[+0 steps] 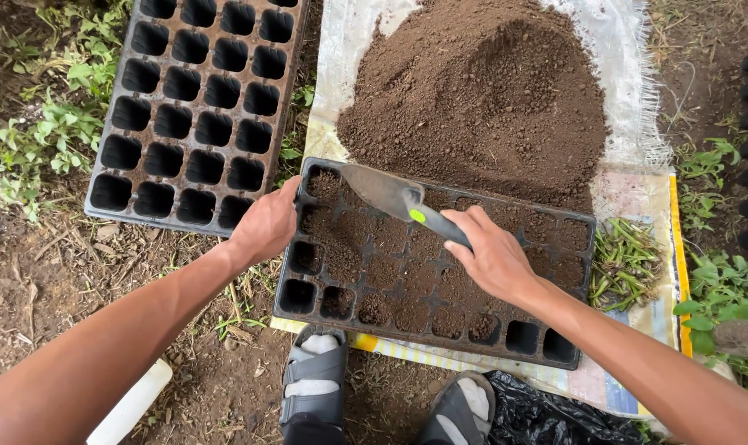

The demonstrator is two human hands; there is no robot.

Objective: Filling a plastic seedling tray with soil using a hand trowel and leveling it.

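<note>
The right hand (493, 255) is clenched around the grey handle of a small metal garden trowel (399, 198), its blade resting over the soil-filled cells of a black plastic seedling tray (308, 301). The left hand (265, 224) grasps that tray's left edge. The tray lies on a white woven sheet (629, 49), just before a brown soil heap (481, 91). An empty black cell tray (194, 107) sits to the left.

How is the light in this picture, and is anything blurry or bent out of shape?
Head view: soft, even daylight, with no hard shadows and no glare. The soil heap, the seed tray, the trowel and both the left hand and the right hand look sharp. The wide lens stretches the forearms at the lower corners and tilts the empty tray.
</note>
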